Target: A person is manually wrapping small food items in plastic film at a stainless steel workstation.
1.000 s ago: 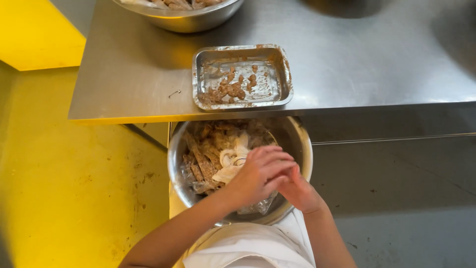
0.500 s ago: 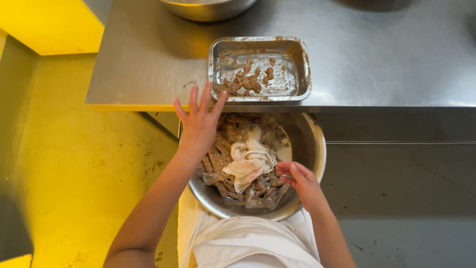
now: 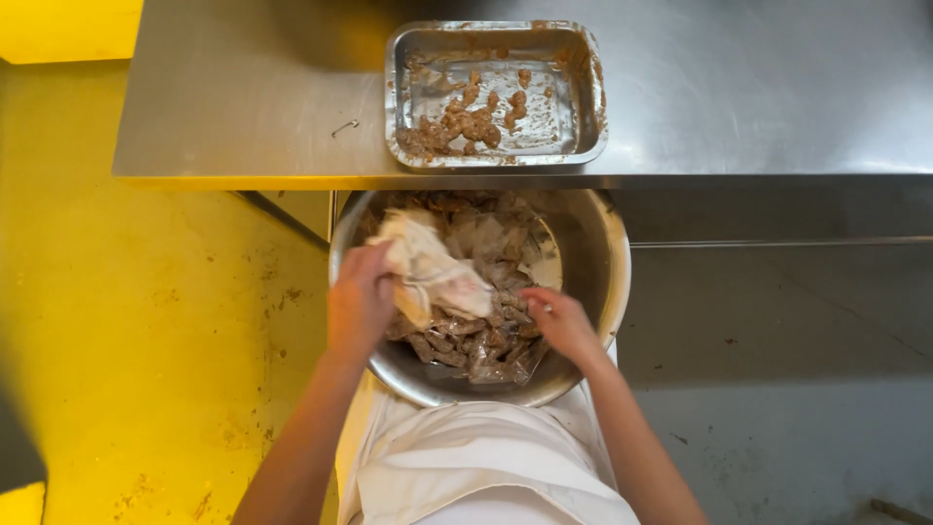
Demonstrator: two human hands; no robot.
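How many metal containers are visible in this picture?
2. A rectangular tray with brown bits rests on the steel table. A round bowl sits below the table edge, under both hands. Others may lie outside the view.

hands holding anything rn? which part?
Left hand grips the crumpled white cloth by its near end, over the steel bowl. Right hand rests on the brown strips; no clear grip visible.
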